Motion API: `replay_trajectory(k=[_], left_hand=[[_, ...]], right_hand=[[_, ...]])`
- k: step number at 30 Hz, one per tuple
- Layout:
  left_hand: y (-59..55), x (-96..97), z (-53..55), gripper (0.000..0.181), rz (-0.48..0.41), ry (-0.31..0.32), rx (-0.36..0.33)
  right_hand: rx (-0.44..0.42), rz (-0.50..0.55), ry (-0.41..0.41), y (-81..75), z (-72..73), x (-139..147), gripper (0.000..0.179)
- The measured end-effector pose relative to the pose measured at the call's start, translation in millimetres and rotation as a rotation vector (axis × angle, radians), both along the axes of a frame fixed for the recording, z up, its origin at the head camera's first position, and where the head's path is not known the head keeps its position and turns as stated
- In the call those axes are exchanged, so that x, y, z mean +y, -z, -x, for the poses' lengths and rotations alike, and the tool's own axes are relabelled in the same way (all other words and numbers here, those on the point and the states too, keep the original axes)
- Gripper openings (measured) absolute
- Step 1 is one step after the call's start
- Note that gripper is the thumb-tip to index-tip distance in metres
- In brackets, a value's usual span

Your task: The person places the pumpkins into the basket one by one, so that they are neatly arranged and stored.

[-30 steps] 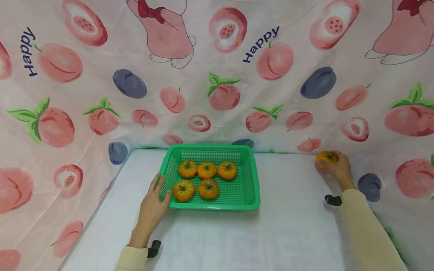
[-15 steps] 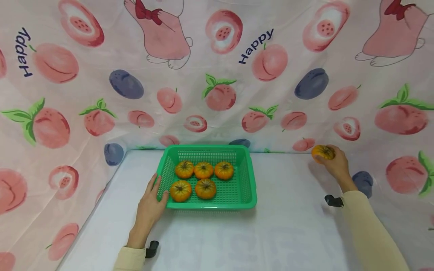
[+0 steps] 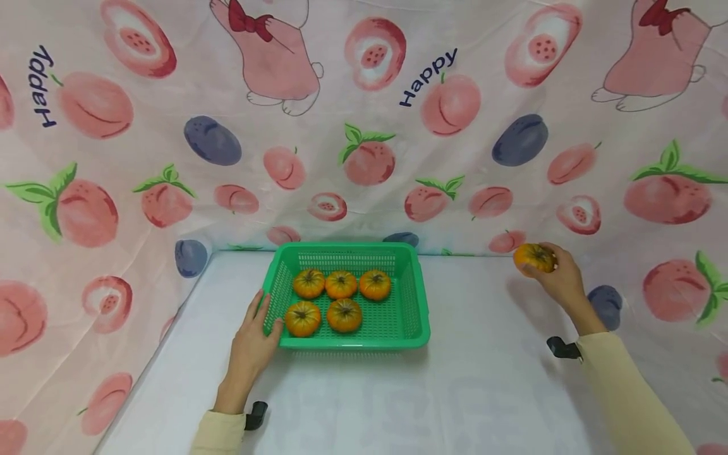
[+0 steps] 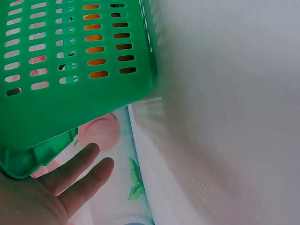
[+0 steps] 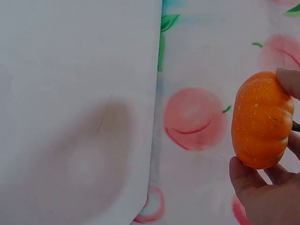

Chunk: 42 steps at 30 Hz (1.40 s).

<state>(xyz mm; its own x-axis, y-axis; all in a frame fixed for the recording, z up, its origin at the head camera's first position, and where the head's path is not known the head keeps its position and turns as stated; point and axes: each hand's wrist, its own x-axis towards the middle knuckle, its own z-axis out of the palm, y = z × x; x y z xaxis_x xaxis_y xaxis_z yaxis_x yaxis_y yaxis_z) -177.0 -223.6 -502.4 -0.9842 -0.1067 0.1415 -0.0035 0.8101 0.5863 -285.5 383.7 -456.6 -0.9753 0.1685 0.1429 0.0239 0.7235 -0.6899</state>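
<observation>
At the right, my right hand (image 3: pixel 564 282) holds a small orange pumpkin (image 3: pixel 532 258) raised above the table. In the right wrist view the fingertips and thumb grip that pumpkin (image 5: pixel 260 123) from opposite sides, its stem toward the palm. My left hand (image 3: pixel 250 351) rests against the left side of a green plastic basket (image 3: pixel 352 344), with the thumb at the rim's front corner. Two fingers (image 4: pixel 86 183) show extended beside the basket in the left wrist view; the thumb is out of sight there. Several small orange pumpkins (image 3: pixel 344 315) sit inside the basket in two rows.
White cloth covers the table (image 3: pixel 364 404). Behind and to both sides hangs a pinkish curtain (image 3: pixel 318 139) printed with peaches and rabbits, meeting the table's back edge. A black wrist mount (image 3: pixel 563 347) juts from the right sleeve.
My right hand has lifted the pumpkin off the table at the back right and carried it slightly left. My left hand stays at the basket, and the view has shifted a little.
</observation>
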Motion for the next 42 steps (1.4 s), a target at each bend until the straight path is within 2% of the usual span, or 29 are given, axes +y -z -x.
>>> replay_trajectory(k=[5,9,13,21,30,42], left_hand=[[0.3,-0.4,0.4,0.065,0.004,-0.003,-0.006],[0.7,-0.7,1.6,0.065,0.006,0.001,-0.007],[1.2,-0.8,2.2,0.065,0.003,0.000,-0.004],[0.1,-0.5,1.7,0.065,0.002,-0.001,0.002],[-1.1,-0.3,1.2,0.065,0.000,-0.001,-0.004],[-0.6,0.6,0.2,0.065,-0.011,-0.005,-0.004]], right_hand=[[0.008,0.003,-0.045,-4.2,-10.2,-11,0.079],[0.052,0.004,-0.088,-10.7,-16.7,-22,0.074],[0.090,0.009,-0.135,-14.8,-20.3,-33,0.071],[0.155,-0.003,-0.180,-18.4,-26.3,-54,0.065],[0.158,0.002,-0.200,-20.5,-33.5,-71,0.067],[0.200,0.038,-0.279,-27.5,-36.9,-90,0.065]])
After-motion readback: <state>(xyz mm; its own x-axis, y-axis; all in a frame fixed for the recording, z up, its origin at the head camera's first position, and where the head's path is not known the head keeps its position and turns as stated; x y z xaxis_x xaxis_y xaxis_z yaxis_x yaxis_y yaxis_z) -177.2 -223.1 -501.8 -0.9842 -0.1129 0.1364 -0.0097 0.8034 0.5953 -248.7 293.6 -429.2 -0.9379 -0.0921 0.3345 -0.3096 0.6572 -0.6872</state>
